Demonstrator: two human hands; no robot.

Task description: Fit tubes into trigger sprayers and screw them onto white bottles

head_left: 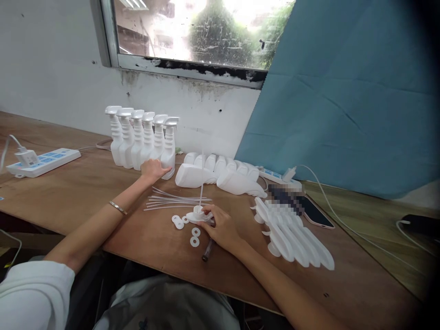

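Six-odd white spray bottles (146,144) stand upright in a row, trigger heads on. At the low front of the row's right-hand spray bottle (168,158) is my left hand (154,171), its thumb across the bottle and its fingers bent, partly hidden. My right hand (222,224) grips a white trigger sprayer head (196,214) just above the table, thumb and fingers closed round it. A thin dip tube (201,195) rises upright from that head. Beside it lie several white ring washers (195,241) and loose dip tubes (172,200).
Several capless white bottles (195,175) lie on their sides at the back. More trigger heads (292,233) lie at the right, near a phone (318,211). A dark rod-like tool (207,251) sits under my right wrist. Power strips (44,161) with cables are at both sides.
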